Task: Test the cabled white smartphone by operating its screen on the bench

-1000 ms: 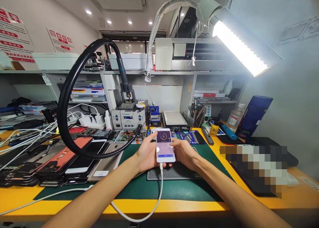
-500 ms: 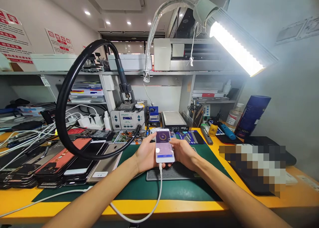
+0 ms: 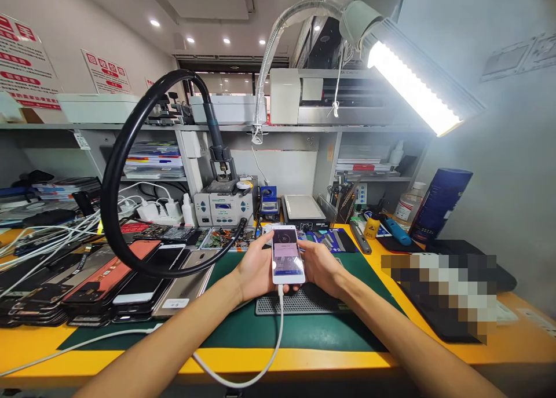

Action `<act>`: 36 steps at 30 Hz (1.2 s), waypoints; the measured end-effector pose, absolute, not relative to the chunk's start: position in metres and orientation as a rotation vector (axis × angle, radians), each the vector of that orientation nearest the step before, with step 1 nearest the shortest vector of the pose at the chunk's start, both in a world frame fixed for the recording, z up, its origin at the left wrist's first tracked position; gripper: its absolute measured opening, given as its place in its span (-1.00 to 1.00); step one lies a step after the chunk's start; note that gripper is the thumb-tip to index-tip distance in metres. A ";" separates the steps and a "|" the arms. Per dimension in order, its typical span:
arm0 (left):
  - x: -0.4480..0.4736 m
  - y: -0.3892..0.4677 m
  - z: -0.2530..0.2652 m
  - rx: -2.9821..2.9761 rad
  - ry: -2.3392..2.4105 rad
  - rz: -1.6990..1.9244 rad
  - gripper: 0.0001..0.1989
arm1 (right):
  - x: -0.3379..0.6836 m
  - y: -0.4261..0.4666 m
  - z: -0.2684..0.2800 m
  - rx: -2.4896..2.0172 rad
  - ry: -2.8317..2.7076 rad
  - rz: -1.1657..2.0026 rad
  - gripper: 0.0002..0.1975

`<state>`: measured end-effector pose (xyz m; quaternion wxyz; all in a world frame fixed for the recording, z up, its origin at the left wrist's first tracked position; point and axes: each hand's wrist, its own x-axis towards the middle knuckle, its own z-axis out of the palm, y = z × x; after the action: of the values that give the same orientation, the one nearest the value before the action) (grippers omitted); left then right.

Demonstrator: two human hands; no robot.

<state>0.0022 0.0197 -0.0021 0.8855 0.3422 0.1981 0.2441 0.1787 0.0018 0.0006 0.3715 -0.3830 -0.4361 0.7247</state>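
Note:
A white smartphone [image 3: 288, 258] is held upright, its lit screen tilted up toward me, over the green mat. My left hand [image 3: 257, 270] is closed round its left side, thumb along the upper left edge and fingers mostly hidden behind. On the right edge, my right hand [image 3: 322, 266] is also closed on the phone, its thumb at the screen's side. From the phone's lower end a white charging cable [image 3: 278, 340] hangs in a loop past the bench edge. The screen shows a dark dial at the top, a lighter panel and a blue bar below; the small text is unreadable.
Stacked phones [image 3: 143, 276] lie at left under a black hose [image 3: 108, 183] that arcs from a soldering station [image 3: 226, 208]. A perforated grey plate [image 3: 313, 305] lies on the green mat [image 3: 243, 334]. A bright lamp [image 3: 412, 85] hangs at upper right; bottles [image 3: 409, 204] stand below it.
The phone's screen has changed: its upper part is darker and a light panel covers the middle. My right thumb has shifted slightly toward the phone's edge.

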 end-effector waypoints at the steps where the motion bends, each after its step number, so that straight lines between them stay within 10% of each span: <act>1: 0.002 0.020 -0.002 0.710 0.415 0.507 -0.30 | 0.179 0.002 0.000 -0.983 -1.117 1.857 -0.59; 36: 0.003 0.018 -0.004 0.700 0.406 0.532 -0.30 | 0.177 -0.002 0.002 -1.024 -1.179 1.719 -0.68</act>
<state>0.0034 0.0181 -0.0042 0.8850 0.3364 0.1951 0.2559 0.1769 -0.0018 0.0023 0.3980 -0.4044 -0.4657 0.6791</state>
